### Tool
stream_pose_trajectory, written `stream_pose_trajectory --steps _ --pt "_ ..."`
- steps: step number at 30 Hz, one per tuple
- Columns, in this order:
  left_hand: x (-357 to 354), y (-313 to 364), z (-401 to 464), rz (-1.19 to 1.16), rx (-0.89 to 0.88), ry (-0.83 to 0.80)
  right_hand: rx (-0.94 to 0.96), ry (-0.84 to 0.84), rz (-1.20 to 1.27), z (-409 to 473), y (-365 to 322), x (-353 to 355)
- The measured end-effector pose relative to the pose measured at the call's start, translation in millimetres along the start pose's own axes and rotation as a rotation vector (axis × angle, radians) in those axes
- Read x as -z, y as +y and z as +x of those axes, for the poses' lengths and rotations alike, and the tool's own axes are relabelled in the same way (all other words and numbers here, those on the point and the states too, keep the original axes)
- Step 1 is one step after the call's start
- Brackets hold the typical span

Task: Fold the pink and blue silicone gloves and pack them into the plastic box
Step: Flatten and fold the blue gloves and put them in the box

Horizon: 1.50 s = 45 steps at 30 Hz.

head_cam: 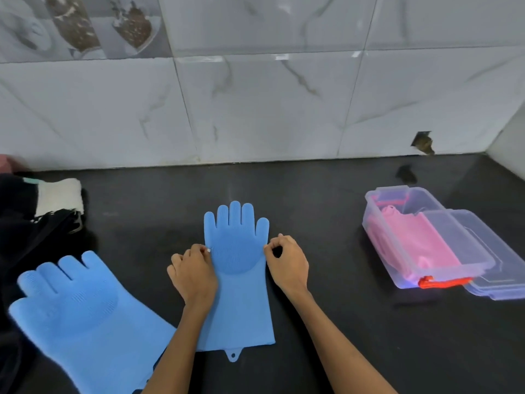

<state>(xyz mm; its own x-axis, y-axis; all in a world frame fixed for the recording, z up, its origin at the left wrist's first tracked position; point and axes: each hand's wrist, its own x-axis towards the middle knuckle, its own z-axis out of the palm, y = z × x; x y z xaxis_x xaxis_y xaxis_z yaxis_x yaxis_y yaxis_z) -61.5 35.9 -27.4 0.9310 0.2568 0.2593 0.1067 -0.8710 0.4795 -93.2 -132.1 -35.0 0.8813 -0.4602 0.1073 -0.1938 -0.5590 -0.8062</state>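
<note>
A blue silicone glove (237,260) lies flat in the middle of the black counter, fingers pointing at the wall. My left hand (193,273) pinches its left edge at palm height. My right hand (288,261) pinches its right edge. A second blue glove (82,314) lies flat at the lower left, its cuff partly under my left forearm. The clear plastic box (397,243) stands open at the right with folded pink gloves (417,245) inside.
The box's clear lid (494,260) leans beside the box on its right. Dark cloth and a white towel (59,197) lie at the far left. A marble tiled wall (255,109) bounds the counter at the back and right.
</note>
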Motion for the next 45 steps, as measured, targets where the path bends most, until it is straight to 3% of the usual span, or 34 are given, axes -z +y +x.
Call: stream_pose_trajectory --steps 7,11,17,21,25,32,40,42,45 --pt "9.7 -7.1 -1.0 -0.061 0.064 0.03 -0.066 0.032 0.119 -2.0 -12.0 3.7" --pt "42.3 -30.9 3.7 -0.117 0.127 0.205 0.052 0.038 0.159 -5.1 -45.7 -15.4" --pt "101.2 -106.9 -3.2 -0.069 0.462 0.438 0.294 -0.358 0.184 -38.5 -112.9 -90.5" --pt "117.6 -144.9 -29.2 -0.01 0.645 0.432 0.345 -0.54 0.211 -69.5 -135.1 -133.1" --pt "118.0 -166.7 -44.0 -0.034 0.769 0.35 0.388 -0.559 0.217 -87.0 -146.7 -158.5" --pt "113.2 -176.7 -45.5 -0.146 0.726 0.359 0.341 -0.517 0.231 -84.2 -150.8 -172.5" --pt "105.6 -158.4 -43.3 0.039 0.638 0.276 0.381 -0.587 -0.001 -82.2 -154.1 -170.9" --pt "108.0 -153.7 -38.3 -0.072 0.65 0.262 0.377 -0.68 -0.034 -77.4 -154.1 -167.1" --pt "116.1 -150.5 -24.2 -0.52 0.639 0.176 0.334 -0.875 0.097 -69.7 -157.1 -158.7"
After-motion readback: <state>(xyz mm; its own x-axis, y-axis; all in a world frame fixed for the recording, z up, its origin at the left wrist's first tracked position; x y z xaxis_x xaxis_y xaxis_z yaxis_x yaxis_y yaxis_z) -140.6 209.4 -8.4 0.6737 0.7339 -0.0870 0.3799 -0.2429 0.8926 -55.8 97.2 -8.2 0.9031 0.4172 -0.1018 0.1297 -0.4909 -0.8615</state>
